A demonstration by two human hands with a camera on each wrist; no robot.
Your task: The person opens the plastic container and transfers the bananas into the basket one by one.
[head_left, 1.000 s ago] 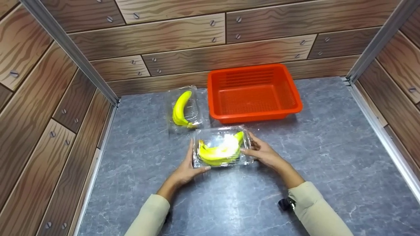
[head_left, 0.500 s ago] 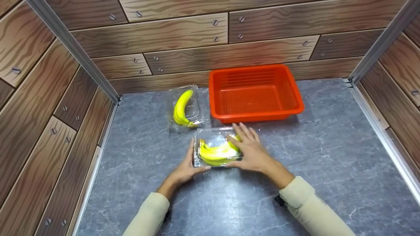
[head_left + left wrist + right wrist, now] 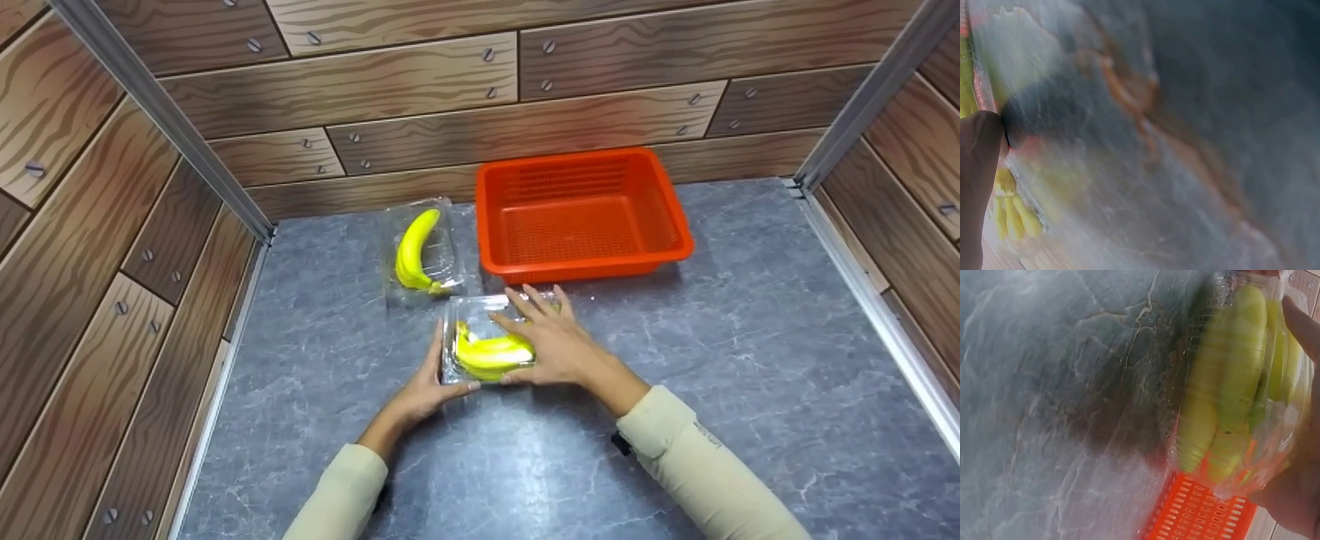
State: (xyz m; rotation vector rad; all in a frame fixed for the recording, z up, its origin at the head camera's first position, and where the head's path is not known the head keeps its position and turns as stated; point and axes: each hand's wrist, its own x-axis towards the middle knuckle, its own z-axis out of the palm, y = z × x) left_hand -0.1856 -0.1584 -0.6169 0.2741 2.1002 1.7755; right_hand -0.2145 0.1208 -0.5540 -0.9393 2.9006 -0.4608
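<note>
A clear plastic clamshell box (image 3: 491, 306) with yellow bananas (image 3: 491, 352) inside stands in front of the basket. My left hand (image 3: 424, 386) holds its left end, thumb along the front edge and fingers up the left side. Across the right part of its top lies my right hand (image 3: 559, 345), fingers spread toward the back edge and thumb at the front edge. The right hand hides the bananas' right end. In the right wrist view, bananas (image 3: 1235, 382) show through the ribbed plastic wall. Only a blurred thumb (image 3: 979, 169) shows of the left hand in its wrist view.
A second clear plastic box (image 3: 450, 259) holding bananas (image 3: 412, 251) lies behind and left of the first. An orange-red basket (image 3: 585, 271) sits at the back against the wood-patterned wall (image 3: 420, 97). Panels also stand left and right of the grey marbled table (image 3: 337, 300).
My right hand has gone from gripping the box's right end to lying spread over its top, shifting leftward. The left hand and box have stayed in place.
</note>
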